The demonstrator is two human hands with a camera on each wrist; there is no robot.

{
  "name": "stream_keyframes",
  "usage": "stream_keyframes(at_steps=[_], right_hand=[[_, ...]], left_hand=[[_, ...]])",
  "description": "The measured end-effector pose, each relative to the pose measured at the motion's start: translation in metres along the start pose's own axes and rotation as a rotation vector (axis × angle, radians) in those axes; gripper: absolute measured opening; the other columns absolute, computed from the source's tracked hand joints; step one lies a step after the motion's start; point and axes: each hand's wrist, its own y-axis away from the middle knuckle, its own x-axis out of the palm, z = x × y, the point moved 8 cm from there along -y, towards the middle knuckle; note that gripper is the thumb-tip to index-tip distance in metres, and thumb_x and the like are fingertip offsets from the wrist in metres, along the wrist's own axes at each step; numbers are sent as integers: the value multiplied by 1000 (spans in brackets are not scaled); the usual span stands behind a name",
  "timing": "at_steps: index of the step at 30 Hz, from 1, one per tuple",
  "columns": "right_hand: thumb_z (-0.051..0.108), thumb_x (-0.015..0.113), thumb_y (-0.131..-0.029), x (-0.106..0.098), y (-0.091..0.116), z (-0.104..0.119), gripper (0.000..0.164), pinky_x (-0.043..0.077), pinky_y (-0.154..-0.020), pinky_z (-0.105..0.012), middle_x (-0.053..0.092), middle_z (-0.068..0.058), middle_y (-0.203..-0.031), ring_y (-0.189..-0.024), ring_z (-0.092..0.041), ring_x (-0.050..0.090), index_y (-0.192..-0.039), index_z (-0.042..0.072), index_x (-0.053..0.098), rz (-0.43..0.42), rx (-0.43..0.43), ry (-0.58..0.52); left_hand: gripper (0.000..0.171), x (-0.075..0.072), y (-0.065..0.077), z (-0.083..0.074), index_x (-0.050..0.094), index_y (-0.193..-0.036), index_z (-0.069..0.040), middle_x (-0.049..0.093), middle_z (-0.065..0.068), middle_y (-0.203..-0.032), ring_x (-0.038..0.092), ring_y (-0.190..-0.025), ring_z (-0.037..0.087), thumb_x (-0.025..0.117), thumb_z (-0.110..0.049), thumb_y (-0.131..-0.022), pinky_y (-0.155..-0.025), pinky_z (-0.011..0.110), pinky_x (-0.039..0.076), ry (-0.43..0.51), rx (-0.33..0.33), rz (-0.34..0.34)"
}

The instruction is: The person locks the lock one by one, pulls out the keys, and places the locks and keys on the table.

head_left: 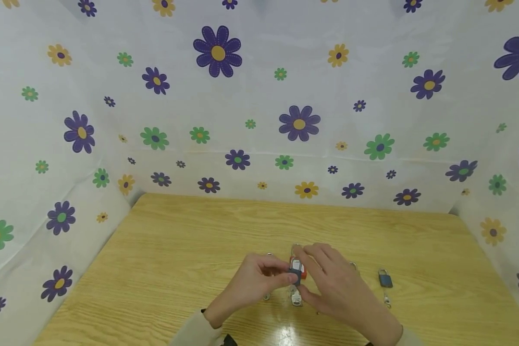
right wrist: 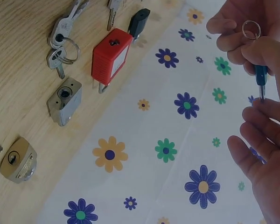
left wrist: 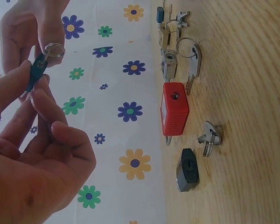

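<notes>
In front of me a small blue padlock (head_left: 295, 276) is held up between both hands. My left hand (head_left: 259, 276) pinches its body with thumb and forefinger. From the other side my right hand (head_left: 333, 283) spans it lengthwise, a fingertip at the shackle end and the thumb at the keyhole end. A split ring (left wrist: 54, 50) with a key hangs at that keyhole end, the key mostly covered by the thumb. Behind the blue padlock, on the table, lies a red padlock (head_left: 303, 271).
On the wooden table (head_left: 190, 240) a row of padlocks continues: a black one (left wrist: 188, 169), a silver one (right wrist: 65, 100), a brass one (right wrist: 18, 158) and another blue one (head_left: 385, 279). Loose keys (head_left: 295, 297) lie near them. Flowered white cloth (head_left: 251, 86) walls the table's back and sides.
</notes>
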Motion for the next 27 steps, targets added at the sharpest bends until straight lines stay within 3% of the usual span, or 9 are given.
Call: stream_keyframes(at_steps=[3, 7, 14, 21, 27], right_hand=[[22, 85, -64, 2, -1, 2, 67, 55, -79, -42, 64, -9, -108, -98, -25, 56, -121, -3, 61, -10, -17, 18], [20, 85, -63, 4, 0, 4, 62, 55, -77, -41, 65, -10, -103, -94, -25, 56, -116, -3, 64, -35, -40, 22], [18, 84, -62, 5, 2, 5, 59, 55, -74, -37, 65, -8, -100, -91, -23, 56, -114, -5, 66, -55, -64, -8], [12, 82, -63, 6, 3, 6, 57, 54, -67, -31, 62, -6, -96, -86, -20, 53, -115, -6, 65, -59, -72, -34], [7, 80, -64, 7, 4, 8, 57, 51, -61, -27, 61, -7, -98, -82, -18, 50, -116, -6, 63, -49, -78, -67]], left_hand=[[11, 0, 1, -9, 77, -94, 4, 74, 21, -83, 59, -68, 9, 71, -3, -86, -58, 20, 47, -35, 0, -1], [11, 0, 2, -10, 77, -94, 2, 74, 18, -83, 58, -69, 10, 71, -4, -87, -61, 23, 47, -51, -40, 1], [15, 2, -1, 30, 80, -94, -14, 76, 5, -85, 60, -72, 12, 74, -26, -87, -62, 25, 48, -40, -66, 5], [13, 2, 0, 34, 80, -91, -16, 76, 4, -82, 59, -68, 11, 75, -27, -86, -59, 23, 47, -34, -83, 2], [9, 3, 1, 33, 80, -91, -13, 76, 7, -80, 54, -63, 9, 75, -18, -86, -54, 20, 42, -31, -106, -7]])
